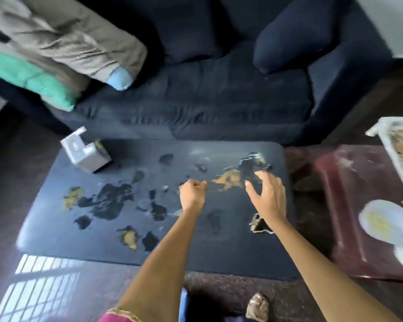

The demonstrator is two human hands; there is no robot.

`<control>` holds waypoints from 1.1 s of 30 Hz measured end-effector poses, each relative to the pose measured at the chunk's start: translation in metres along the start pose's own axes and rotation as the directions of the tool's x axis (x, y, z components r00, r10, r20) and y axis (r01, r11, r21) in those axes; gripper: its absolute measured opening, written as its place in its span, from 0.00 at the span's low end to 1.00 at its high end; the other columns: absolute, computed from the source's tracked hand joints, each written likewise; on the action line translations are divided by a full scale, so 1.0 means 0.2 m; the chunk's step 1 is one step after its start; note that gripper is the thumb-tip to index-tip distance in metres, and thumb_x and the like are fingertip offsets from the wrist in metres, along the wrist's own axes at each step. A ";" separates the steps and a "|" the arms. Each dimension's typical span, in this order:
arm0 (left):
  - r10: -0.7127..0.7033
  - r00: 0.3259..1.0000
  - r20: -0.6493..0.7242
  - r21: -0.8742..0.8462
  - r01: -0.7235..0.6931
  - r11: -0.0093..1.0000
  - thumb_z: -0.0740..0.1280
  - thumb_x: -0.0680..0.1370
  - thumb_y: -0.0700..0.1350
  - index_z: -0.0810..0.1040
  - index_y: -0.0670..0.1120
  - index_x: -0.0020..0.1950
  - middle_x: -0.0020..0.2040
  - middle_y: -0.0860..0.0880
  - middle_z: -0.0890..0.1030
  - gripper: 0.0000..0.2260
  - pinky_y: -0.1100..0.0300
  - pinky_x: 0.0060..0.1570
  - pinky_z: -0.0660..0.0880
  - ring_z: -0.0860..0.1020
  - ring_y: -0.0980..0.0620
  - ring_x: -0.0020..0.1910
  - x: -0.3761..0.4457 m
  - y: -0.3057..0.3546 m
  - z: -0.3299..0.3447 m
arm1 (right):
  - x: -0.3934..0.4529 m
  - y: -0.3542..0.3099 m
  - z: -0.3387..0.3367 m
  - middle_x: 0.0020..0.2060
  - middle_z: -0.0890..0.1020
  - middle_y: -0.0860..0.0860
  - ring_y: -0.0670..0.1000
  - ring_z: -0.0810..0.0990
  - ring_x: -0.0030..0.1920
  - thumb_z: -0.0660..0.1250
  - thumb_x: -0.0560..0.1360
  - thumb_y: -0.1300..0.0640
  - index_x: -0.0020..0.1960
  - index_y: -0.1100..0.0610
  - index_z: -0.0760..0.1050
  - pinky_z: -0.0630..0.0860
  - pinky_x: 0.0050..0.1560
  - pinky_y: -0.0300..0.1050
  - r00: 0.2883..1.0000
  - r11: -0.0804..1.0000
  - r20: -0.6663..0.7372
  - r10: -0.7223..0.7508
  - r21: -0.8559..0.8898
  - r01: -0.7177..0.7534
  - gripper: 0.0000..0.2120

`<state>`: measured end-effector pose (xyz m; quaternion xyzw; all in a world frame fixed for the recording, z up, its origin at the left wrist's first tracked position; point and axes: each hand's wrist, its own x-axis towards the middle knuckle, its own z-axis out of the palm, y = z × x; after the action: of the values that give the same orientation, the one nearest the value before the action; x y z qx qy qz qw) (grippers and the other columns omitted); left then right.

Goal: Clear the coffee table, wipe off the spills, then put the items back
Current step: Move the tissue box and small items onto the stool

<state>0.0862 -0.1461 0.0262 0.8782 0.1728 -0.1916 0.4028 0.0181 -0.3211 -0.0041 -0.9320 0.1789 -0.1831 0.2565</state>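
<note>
We see 2 hands out over the dark table (56, 228), whose top is blotched with dark wet patches and yellow-brown spills (228, 180). Our left hand (192, 196) is curled in a loose fist holding nothing we can make out; our right hand (269, 196) has its fingers spread above the largest yellowish spill. A white box (84, 151) stands at the table's far left corner. Beyond lies a dark sofa (196, 101). To the right a white plate (386, 221) rests on a reddish surface (344, 194).

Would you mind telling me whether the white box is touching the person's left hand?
Apart. The head view shows the white box at the coffee table's far left corner, with bare tabletop between it and the left hand.
</note>
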 end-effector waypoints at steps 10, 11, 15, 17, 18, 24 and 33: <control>-0.169 0.963 -0.211 0.045 0.182 0.982 0.62 0.79 0.47 0.62 0.45 0.26 0.24 0.47 0.62 0.22 0.57 0.34 0.62 0.61 0.49 0.24 0.39 -0.74 -0.79 | -0.36 -0.12 0.37 0.59 0.68 0.72 0.68 0.66 0.60 0.69 0.70 0.66 0.65 0.69 0.64 0.60 0.57 0.54 0.736 0.737 0.122 0.666 -0.267 -0.622 0.26; -0.173 0.959 -0.223 0.048 0.188 0.981 0.61 0.79 0.47 0.63 0.44 0.26 0.24 0.47 0.63 0.22 0.57 0.34 0.62 0.61 0.49 0.24 0.44 -0.78 -0.84 | -0.37 -0.13 0.38 0.60 0.67 0.72 0.69 0.65 0.61 0.68 0.70 0.68 0.66 0.68 0.63 0.59 0.58 0.54 0.713 0.708 0.090 0.695 -0.255 -0.658 0.27; -0.189 0.938 -0.290 0.048 0.211 0.976 0.59 0.80 0.48 0.67 0.42 0.30 0.30 0.43 0.71 0.20 0.59 0.36 0.65 0.69 0.44 0.30 0.56 -0.82 -0.96 | -0.37 -0.13 0.39 0.63 0.65 0.71 0.70 0.65 0.62 0.66 0.71 0.71 0.67 0.68 0.61 0.64 0.61 0.60 0.601 0.590 -0.032 0.798 -0.157 -0.792 0.27; -0.185 0.933 -0.309 0.033 0.205 0.978 0.59 0.80 0.49 0.74 0.41 0.34 0.37 0.40 0.77 0.18 0.58 0.39 0.68 0.75 0.41 0.38 0.61 -0.79 -1.02 | -0.38 -0.16 0.43 0.62 0.66 0.71 0.71 0.67 0.61 0.64 0.72 0.72 0.66 0.69 0.63 0.66 0.60 0.61 0.609 0.599 -0.038 0.792 -0.140 -0.788 0.23; -0.182 0.931 -0.318 0.018 0.198 0.980 0.59 0.80 0.50 0.78 0.40 0.41 0.43 0.39 0.80 0.16 0.57 0.42 0.69 0.77 0.40 0.43 0.65 -0.78 -1.05 | -0.37 -0.20 0.46 0.61 0.67 0.72 0.71 0.68 0.60 0.63 0.72 0.73 0.65 0.69 0.64 0.66 0.60 0.60 0.628 0.621 -0.034 0.777 -0.123 -0.774 0.22; 0.035 0.938 -0.346 0.175 0.028 0.984 0.58 0.80 0.47 0.76 0.41 0.54 0.51 0.42 0.81 0.12 0.53 0.46 0.72 0.78 0.41 0.51 0.87 -0.65 -1.23 | -0.23 -0.51 0.70 0.53 0.75 0.72 0.70 0.73 0.55 0.60 0.68 0.76 0.59 0.72 0.71 0.67 0.57 0.57 0.777 0.777 -0.016 0.629 -0.026 -0.629 0.19; 0.398 0.913 0.084 0.813 -0.294 0.503 0.69 0.74 0.43 0.62 0.43 0.71 0.67 0.41 0.67 0.29 0.47 0.56 0.71 0.66 0.40 0.64 1.24 -0.53 -1.39 | 0.01 -0.97 1.01 0.57 0.77 0.63 0.61 0.75 0.58 0.59 0.69 0.76 0.62 0.67 0.72 0.67 0.58 0.43 0.844 0.818 0.069 0.532 0.217 -0.533 0.22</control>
<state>0.3083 0.1719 0.0082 0.9890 -0.0909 -0.1139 -0.0241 0.1534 -0.0822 -0.0603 -0.8098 0.4091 -0.1209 0.4027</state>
